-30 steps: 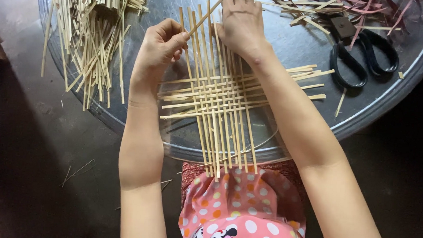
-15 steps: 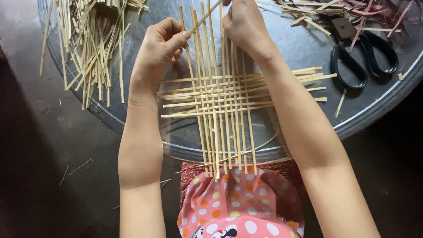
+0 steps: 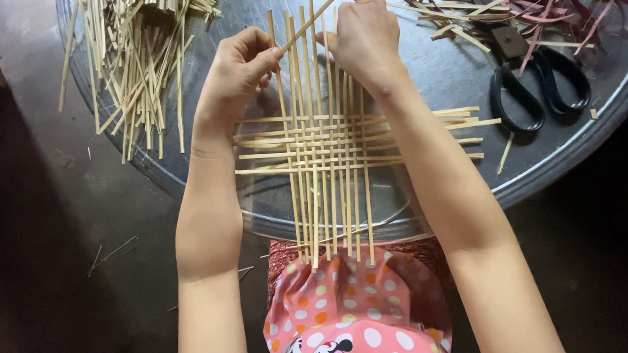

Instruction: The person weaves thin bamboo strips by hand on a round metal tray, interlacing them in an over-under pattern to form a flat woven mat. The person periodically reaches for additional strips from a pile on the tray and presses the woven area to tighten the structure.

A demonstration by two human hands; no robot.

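A half-woven mat of pale bamboo strips [image 3: 332,146] lies on a round metal tray [image 3: 429,69], its near ends overhanging the rim above my lap. My left hand [image 3: 237,73] pinches one loose bamboo strip [image 3: 312,20] that slants across the far ends of the upright strips. My right hand [image 3: 364,35] rests with curled fingers on the far ends of those uprights and on the same slanting strip. Both hands sit at the mat's far edge, close together.
A heap of loose bamboo strips [image 3: 134,59] covers the tray's left side and hangs over its rim. Black scissors [image 3: 536,83] lie at the right among pinkish and pale offcuts [image 3: 535,14]. A few strips lie on the dark floor [image 3: 109,253] at left.
My right hand has shifted slightly toward me over the strip ends. The slanting strip stays between both hands, and the mat has barely moved.
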